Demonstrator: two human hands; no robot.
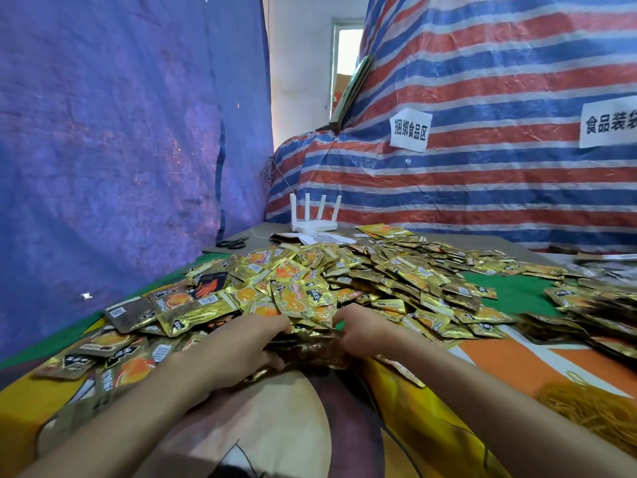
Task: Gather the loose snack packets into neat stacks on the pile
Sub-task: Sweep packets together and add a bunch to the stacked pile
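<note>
- Between my two hands sits a bundle of snack packets (310,351), squeezed from both sides.
- My left hand (248,343) has its fingers (279,326) curled round the bundle's left end.
- My right hand (365,334) grips the other end the same way.
- Just past the fingers, the big gold pile (362,281) covers the counter (517,357).
- Far beyond the fingers stands a white router (312,220).

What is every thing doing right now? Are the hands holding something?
bundle of packets: squeezed together, held from both sides.
left hand: grips the bundle of packets at its left end.
right hand: grips the bundle of packets at its right end.
pile of packets: loose, spread out, messy.
router: standing, four antennas up.
scissors: lying flat, untouched.
</note>
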